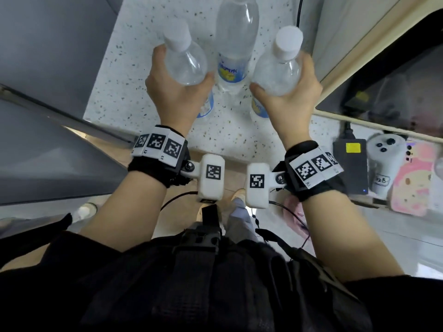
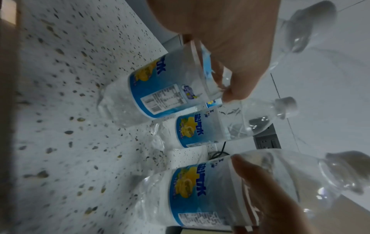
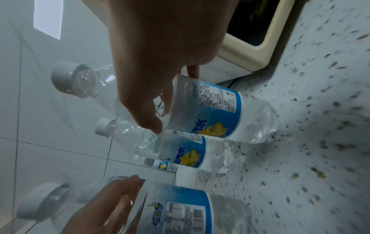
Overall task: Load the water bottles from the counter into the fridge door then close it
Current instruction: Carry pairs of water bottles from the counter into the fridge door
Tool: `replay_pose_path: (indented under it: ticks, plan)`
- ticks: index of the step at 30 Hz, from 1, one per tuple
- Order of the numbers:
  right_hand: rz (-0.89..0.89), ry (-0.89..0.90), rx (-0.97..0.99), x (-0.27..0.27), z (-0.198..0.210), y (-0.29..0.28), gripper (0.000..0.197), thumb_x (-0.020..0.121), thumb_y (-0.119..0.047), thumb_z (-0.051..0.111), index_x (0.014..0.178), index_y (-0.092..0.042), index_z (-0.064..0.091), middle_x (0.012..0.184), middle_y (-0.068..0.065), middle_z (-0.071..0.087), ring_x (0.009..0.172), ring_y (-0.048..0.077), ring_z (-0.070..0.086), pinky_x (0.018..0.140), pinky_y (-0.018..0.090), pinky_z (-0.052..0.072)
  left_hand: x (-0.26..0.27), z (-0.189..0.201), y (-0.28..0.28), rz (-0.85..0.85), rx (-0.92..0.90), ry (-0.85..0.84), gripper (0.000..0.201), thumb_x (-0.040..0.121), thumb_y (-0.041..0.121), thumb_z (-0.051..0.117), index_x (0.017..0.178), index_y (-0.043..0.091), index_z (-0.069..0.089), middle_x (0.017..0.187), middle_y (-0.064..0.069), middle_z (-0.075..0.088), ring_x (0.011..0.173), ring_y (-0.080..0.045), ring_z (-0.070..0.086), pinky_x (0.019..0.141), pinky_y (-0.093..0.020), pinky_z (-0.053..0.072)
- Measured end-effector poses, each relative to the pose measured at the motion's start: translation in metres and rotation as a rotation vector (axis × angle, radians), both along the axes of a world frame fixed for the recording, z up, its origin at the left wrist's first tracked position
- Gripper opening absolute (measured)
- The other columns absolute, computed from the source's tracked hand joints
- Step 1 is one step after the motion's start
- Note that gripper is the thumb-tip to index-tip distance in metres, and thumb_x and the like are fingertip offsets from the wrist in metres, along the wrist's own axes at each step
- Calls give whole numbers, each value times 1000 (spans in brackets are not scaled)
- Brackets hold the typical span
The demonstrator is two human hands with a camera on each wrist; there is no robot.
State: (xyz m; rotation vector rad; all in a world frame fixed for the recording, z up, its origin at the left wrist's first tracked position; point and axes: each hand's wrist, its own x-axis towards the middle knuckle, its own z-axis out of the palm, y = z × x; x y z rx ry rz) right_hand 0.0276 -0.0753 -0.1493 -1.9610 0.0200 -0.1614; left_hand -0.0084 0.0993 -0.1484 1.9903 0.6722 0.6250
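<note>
Two hands each wrap one bottle's shoulder: left hand (image 1: 175,92) at 11 o'clock, right hand (image 1: 287,97) at 1; third bottle (image 1: 236,44) stands between on counter (image 1: 115,92), probably ready for lifting.

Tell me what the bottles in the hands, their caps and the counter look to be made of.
Bottle in the left hand and bottle in the right hand: clear, glossy thin plastic, seemingly; you see through the walls and highlights glint on them. Caps: opaque white matte plastic, probably. Counter: white, smooth, with dark flecks, like terrazzo or speckled composite stone; which one cannot be told.
</note>
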Motion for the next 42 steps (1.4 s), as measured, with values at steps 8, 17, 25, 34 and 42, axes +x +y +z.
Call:
replay_pose_path:
  ticks: [8,17,25,34,42]
  plan:
    - [-45,-6,-18,-86,20,20,58,55,-24,84,103,-7,56,89,-8,63,79,1,57,73,14,48,-67,14,6,-178,36,-56,49,60,29,82,96,4,60,85,12,61,75,-4,58,65,-2,38]
    - [29,-25,-34,-175,29,35,55,55,-22,84,101,-9,57,86,-10,60,73,-2,55,69,5,43,-152,25,20,-287,30,-119,47,60,26,81,95,2,61,82,15,58,76,2,55,66,1,37]
    - [155,1,-12,-262,28,43,50,56,-21,85,93,-19,52,83,-19,58,75,-12,56,70,10,48,-249,27,26,-260,43,-74,53,60,33,80,99,4,59,86,16,58,77,2,57,76,-20,52]
    - [295,23,58,-341,38,94,47,59,-11,84,92,-20,51,83,-24,56,76,-21,55,70,2,43,-345,36,72,-188,15,-78,59,58,39,76,101,2,59,91,1,66,84,-16,65,79,-40,57]
    - [383,7,92,-392,51,209,50,55,-13,83,99,-6,59,86,-21,60,77,-15,58,72,6,47,-405,47,191,-144,16,-144,59,58,35,80,101,1,60,96,-10,70,88,-24,68,80,-46,55]
